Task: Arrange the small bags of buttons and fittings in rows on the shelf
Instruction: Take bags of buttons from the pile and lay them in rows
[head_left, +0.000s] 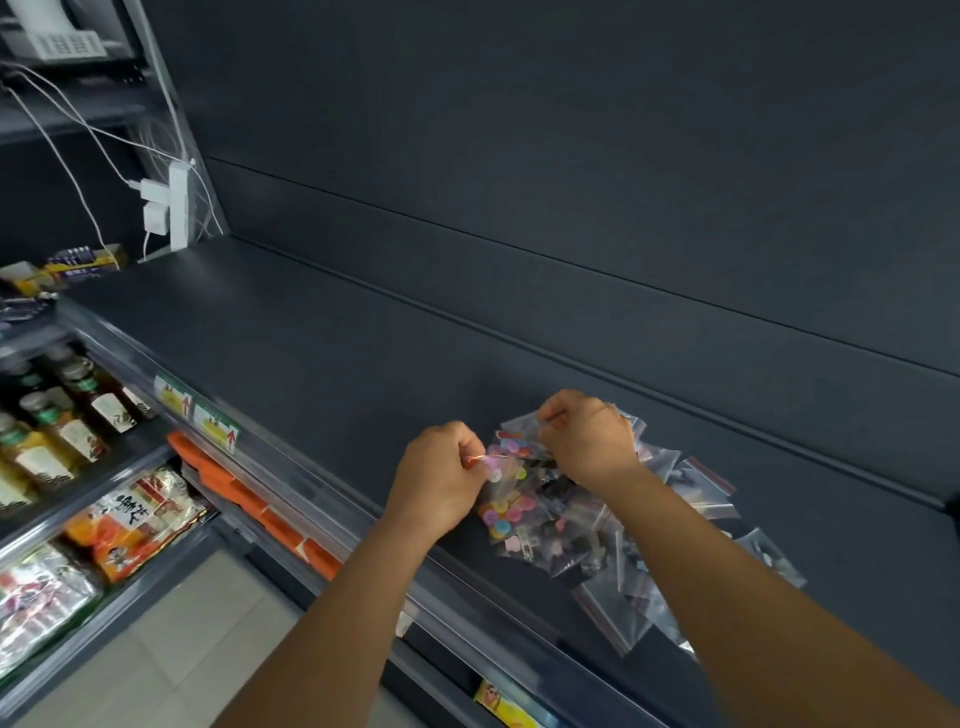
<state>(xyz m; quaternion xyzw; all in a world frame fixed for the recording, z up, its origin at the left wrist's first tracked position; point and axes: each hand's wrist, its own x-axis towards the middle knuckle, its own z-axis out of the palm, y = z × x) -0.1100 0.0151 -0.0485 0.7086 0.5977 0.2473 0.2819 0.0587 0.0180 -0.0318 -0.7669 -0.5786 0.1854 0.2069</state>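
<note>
Both hands' fingers pinch the top edge of one small bag, left hand and right hand. Thin and slippery, it looks light; that stiffer seal strip seems the best hold.

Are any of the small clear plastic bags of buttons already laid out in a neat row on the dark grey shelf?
No: the small clear plastic bags lie in one loose heap on the dark grey shelf, with both hands at its top.

I'm seeing a matt, smooth dark shelf; right on it, the little bags are looking like clear, glossy, crinkly plastic.
</note>
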